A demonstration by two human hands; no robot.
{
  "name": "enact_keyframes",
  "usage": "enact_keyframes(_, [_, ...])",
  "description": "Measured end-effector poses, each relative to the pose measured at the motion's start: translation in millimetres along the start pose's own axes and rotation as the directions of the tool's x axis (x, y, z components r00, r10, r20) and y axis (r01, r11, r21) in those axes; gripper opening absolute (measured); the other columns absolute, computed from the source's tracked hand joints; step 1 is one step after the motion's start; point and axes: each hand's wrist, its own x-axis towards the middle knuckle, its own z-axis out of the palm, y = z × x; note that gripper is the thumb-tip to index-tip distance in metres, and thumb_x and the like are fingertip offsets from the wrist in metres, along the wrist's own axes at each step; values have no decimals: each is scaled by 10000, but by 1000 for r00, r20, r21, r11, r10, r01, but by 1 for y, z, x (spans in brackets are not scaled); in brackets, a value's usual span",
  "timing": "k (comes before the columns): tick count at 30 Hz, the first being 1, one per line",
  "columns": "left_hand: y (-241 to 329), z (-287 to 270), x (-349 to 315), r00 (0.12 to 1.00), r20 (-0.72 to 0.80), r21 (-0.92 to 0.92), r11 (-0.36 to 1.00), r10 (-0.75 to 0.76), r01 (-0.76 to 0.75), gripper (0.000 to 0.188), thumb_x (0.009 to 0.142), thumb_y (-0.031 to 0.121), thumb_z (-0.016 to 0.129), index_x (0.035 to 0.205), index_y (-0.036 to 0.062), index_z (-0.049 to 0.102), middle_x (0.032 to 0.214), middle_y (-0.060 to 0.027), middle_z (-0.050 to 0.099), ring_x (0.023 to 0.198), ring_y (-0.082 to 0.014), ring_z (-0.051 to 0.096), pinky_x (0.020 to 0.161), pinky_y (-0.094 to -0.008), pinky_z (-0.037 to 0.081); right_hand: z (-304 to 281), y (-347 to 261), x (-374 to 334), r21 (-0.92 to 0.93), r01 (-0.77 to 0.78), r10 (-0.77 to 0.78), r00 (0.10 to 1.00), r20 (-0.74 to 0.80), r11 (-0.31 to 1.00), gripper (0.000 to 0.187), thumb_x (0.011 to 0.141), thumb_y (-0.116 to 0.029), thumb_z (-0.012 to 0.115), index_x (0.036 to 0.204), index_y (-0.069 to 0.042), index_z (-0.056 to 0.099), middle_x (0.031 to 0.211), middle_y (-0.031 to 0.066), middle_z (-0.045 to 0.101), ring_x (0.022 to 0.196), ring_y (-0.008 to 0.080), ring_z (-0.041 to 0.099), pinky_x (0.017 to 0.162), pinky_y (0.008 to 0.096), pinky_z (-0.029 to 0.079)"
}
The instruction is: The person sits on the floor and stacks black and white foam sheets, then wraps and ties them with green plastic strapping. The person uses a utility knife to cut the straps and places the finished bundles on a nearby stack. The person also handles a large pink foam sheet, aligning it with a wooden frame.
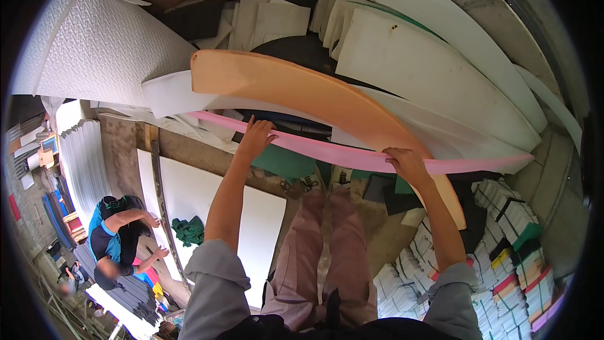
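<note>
A long pink foam sheet (327, 150) stands on edge across the middle of the head view, seen as a thin band. My left hand (257, 136) grips its upper edge left of centre, fingers over the far side. Farther right, my right hand (406, 165) holds the same edge, thumb on the near side. Just beyond the pink sheet is a thick orange foam sheet (302, 79), also on edge. White sheets (170, 93) stand behind and beside it. The lower part of the pink sheet is hidden from above.
Large white sheets (402, 47) lean at the far wall. A textured white roll (113, 38) stands at far left. Bundled foam strips (503, 214) are stacked at right. A co-worker (116, 233) bends over a white board (242, 220) at left. Green pieces (286, 162) lie near my feet.
</note>
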Motion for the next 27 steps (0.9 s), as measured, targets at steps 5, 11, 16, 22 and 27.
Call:
enact_keyframes(5, [7, -15, -29, 986, -46, -22, 987, 158, -159, 303, 758, 224, 660, 905, 39, 470, 900, -112, 526, 933, -295, 499, 923, -424, 364, -2, -4, -21, 19, 12, -11, 999, -46, 1000, 207, 750, -134, 629, 942, -59, 606, 843, 113, 647, 778, 294, 613, 670, 388, 466])
enact_keyframes(11, [36, -77, -38, 956, -158, 171, 960, 249, -222, 297, 751, 239, 661, 875, 57, 461, 846, -92, 514, 847, -264, 492, 761, -371, 377, -1, -18, -43, 94, -92, 100, 991, -92, 991, 217, 755, -142, 632, 950, -53, 601, 829, 136, 642, 783, 316, 609, 675, 404, 464])
enact_keyframes(16, [47, -98, -16, 950, -170, 276, 938, 264, -211, 299, 750, 255, 659, 881, 62, 471, 854, -83, 521, 854, -249, 497, 764, -370, 371, 0, -12, -46, 123, -105, 126, 976, -177, 987, 212, 767, -149, 626, 951, -54, 582, 841, 134, 639, 794, 326, 604, 683, 410, 463])
enact_keyframes(22, [48, -72, 33, 966, -119, 389, 906, 229, -167, 316, 764, 278, 643, 953, 66, 504, 914, -67, 541, 913, -235, 499, 817, -386, 355, 17, 28, -25, 105, -149, 166, 970, -178, 983, 222, 789, -142, 602, 993, -68, 555, 913, 120, 633, 850, 336, 591, 723, 424, 458])
enact_keyframes(27, [42, -26, 79, 976, -75, 578, 806, 206, -126, 287, 803, 269, 597, 1009, 85, 518, 957, -44, 547, 959, -219, 501, 872, -392, 352, 48, 77, 11, 93, -207, 222, 954, -201, 974, 238, 790, -162, 606, 1004, -77, 545, 914, 120, 630, 859, 349, 588, 732, 440, 460])
